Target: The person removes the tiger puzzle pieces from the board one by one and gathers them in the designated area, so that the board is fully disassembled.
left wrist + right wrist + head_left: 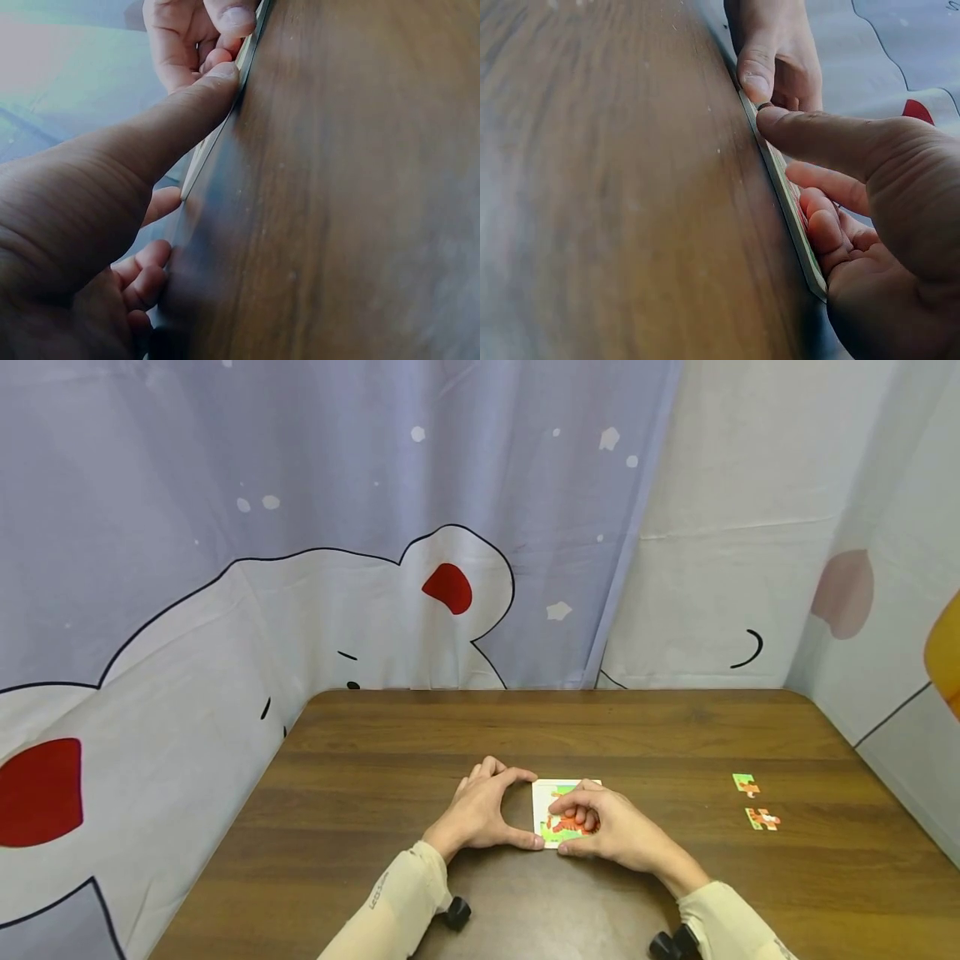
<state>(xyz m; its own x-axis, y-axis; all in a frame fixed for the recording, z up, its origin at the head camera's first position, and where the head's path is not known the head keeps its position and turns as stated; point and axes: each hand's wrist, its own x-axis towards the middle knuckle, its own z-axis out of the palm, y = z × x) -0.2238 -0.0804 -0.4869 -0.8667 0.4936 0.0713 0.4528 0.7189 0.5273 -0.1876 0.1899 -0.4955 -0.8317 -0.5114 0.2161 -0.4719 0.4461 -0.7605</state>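
Note:
A small square puzzle board with a white border lies on the table, showing an orange, green and white picture. My left hand holds it at the left side, thumb at the near corner and index finger at the far corner. From the right, my right hand reaches over the board. Its index fingertip is on the picture, its thumb is at the near edge, and the other fingers curl above the pieces. Both thumbs are close together in the right wrist view. I cannot tell whether the right fingers pinch a piece.
Two loose jigsaw pieces lie apart on the right of the table: an upper green and orange piece and a lower orange and white piece. A patterned curtain hangs behind the brown wooden table.

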